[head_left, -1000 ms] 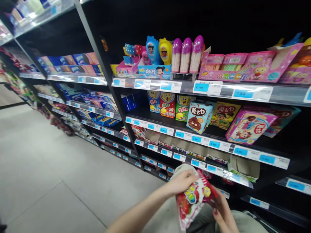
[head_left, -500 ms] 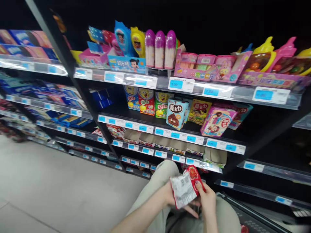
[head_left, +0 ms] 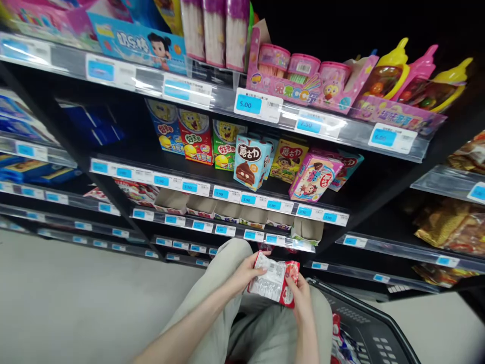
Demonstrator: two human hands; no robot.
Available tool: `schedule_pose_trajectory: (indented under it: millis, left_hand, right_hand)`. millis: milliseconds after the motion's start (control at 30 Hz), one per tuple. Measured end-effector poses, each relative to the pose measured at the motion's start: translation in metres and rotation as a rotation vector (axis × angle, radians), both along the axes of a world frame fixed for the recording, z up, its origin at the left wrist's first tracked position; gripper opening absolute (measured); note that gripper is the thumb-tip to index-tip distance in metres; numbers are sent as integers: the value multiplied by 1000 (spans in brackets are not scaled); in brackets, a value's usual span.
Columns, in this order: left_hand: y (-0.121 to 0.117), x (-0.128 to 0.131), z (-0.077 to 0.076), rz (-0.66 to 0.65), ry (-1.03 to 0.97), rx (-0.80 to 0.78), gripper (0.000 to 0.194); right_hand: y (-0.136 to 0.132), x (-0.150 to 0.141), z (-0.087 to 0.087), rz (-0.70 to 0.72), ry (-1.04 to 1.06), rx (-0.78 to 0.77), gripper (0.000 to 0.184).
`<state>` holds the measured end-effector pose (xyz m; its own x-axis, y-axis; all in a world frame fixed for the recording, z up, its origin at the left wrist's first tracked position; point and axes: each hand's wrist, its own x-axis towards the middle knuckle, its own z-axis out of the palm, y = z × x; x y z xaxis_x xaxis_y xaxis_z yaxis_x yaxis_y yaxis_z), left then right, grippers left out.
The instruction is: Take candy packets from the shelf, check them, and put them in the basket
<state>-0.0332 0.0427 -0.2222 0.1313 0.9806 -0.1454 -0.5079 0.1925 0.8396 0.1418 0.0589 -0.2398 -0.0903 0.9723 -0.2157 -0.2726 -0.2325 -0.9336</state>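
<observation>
A red and white snack packet (head_left: pixel 271 279) lies flat between my two hands, above my knees, its silvery printed back turned up. My left hand (head_left: pixel 248 275) grips its left end with the thumb on top. At the red right end, my right hand (head_left: pixel 299 290) pinches the packet, thumb over the edge. The fingers under the packet are mostly hidden.
Store shelves (head_left: pixel 223 194) rise in front of me, carrying snack boxes (head_left: pixel 248 161) and toy-shaped candy (head_left: pixel 386 76). Several open cardboard trays (head_left: pixel 227 210) sit on a lower shelf. A dark shopping basket (head_left: pixel 364 323) with packets inside stands at my right knee.
My left hand has closed on the packet's left end, where it was under it with fingers spread. The packet has turned more level. The view has shifted right, showing more of the basket.
</observation>
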Motion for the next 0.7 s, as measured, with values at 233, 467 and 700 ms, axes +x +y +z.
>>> schedule_pose_trajectory:
  millis: [233,467,700]
  left_hand:
    - [3,3,-5,186,171,22,46]
    - [2,9,-8,307,52,-38,49]
    - [7,11,-8,265,-100,-71,56]
  right_hand:
    - [1,-6,-10,-125,-123,58,36]
    - [-7,-5,-2,-133,-230,109,35]
    - [1,7,0,-109,-307,198,62]
